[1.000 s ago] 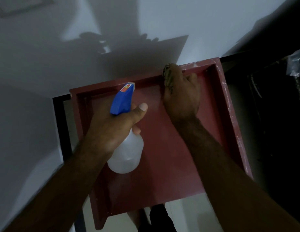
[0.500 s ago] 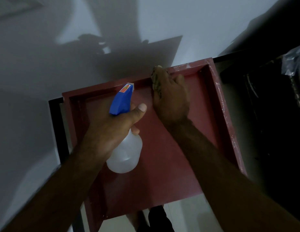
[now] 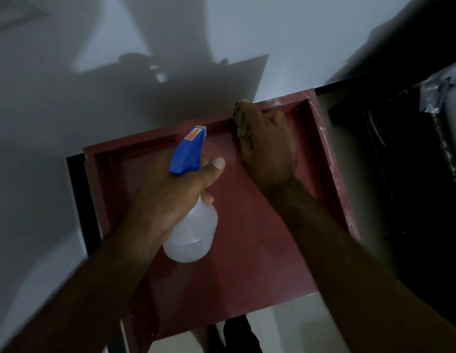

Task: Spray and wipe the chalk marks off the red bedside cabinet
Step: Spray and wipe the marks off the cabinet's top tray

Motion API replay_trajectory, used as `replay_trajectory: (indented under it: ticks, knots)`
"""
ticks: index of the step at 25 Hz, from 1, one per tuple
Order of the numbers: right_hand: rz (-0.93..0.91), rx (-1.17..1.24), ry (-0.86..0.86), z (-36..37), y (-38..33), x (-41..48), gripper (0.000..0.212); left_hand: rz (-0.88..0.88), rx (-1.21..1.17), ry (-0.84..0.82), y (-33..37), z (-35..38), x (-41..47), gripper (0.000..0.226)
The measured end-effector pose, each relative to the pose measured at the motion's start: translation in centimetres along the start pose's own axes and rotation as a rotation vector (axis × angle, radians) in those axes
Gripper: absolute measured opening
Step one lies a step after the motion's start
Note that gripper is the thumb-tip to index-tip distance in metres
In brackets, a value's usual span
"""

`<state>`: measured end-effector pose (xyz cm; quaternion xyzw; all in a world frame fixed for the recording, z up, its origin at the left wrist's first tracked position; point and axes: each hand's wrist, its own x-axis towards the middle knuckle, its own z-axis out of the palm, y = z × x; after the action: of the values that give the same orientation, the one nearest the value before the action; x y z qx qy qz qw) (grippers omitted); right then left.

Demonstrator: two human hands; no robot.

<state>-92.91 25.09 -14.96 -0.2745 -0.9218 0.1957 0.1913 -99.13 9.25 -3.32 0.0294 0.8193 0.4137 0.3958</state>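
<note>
Chalk marks [image 3: 281,100] still whiten the far right corner of the red bedside cabinet [image 3: 247,238], and more flecks run down its right edge. I see the cabinet standing against the wall [image 3: 69,123], its rimmed top filling the middle of my view. The cloth [image 3: 243,123] is bunched against the far rim, a little right of the middle. It sits under the right hand [image 3: 269,149], whose fingers curl over it and press it down. Over the last second that hand slid left along the far rim and has come back toward the right corner. I read this as a back-and-forth scrub working toward the remaining chalk. The left hand [image 3: 171,197] grips the spray bottle [image 3: 191,225] by its neck, thumb out, nozzle pointing at the far rim. It has hardly shifted above the left half of the top. I judge spraying paused and wiping under way, with the right corner and right edge yet to clean.
</note>
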Motion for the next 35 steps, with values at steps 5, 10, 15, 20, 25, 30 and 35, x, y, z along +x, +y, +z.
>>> replay_trajectory:
  ticks: [5,10,15,20,25,30,35]
  knots:
    - [0.255,-0.078,0.094,-1.2,1.8,0.9,0.032,-0.012,0.032,-0.02,0.3,0.4,0.4,0.037]
    - [0.037,-0.054,0.004,-1.0,1.3,0.5,0.04,0.006,0.013,-0.019,0.7,1.2,0.7,0.036]
    - [0.279,-0.08,0.093,-1.6,2.3,1.1,0.029,0.011,0.008,-0.039,0.9,1.7,0.9,0.035]
    - [0.124,-0.087,0.019,-2.0,2.3,0.9,0.028,0.0,0.025,-0.038,1.5,2.6,0.7,0.033]
    - [0.351,-0.175,0.105,-2.2,2.2,1.9,0.02,-0.01,0.06,-0.028,2.0,3.2,0.7,0.043]
    - [0.233,-0.193,0.08,-3.2,2.9,1.9,0.02,-0.019,0.069,-0.037,2.5,3.9,0.6,0.04]
    - [0.292,0.041,0.038,-4.4,2.8,2.2,0.044,0.0,0.07,-0.059,2.5,4.3,0.9,0.041]
